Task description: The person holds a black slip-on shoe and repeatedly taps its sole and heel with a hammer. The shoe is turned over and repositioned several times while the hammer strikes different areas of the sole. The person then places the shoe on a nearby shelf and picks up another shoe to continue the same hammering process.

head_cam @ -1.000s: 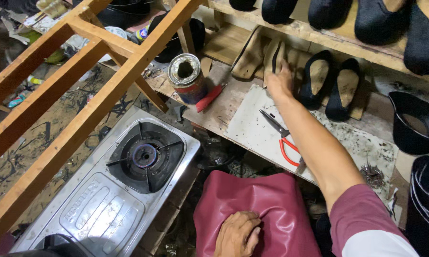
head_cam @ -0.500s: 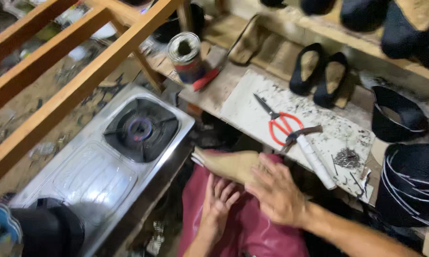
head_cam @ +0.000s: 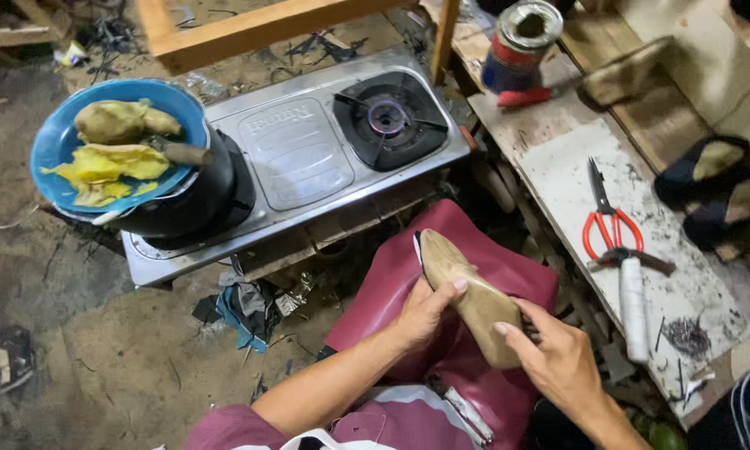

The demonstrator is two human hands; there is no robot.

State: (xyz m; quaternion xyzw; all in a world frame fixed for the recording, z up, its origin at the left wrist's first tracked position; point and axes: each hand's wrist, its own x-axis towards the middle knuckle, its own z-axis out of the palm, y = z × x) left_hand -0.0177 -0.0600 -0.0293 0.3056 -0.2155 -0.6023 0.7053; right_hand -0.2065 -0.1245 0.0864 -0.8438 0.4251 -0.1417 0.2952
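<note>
- Far left, a blue plate of yellow scraps sits tilted on a black pot atop the stove; a knock could tip it.
- Left hand curls its fingers around the shoe form, thumb pressed on top.
- Right hand cups the heel end, fingers wrapped beneath; on the slick maroon apron the form could slide off.
- Red scissors lie open-bladed on the bench nearby.
</note>
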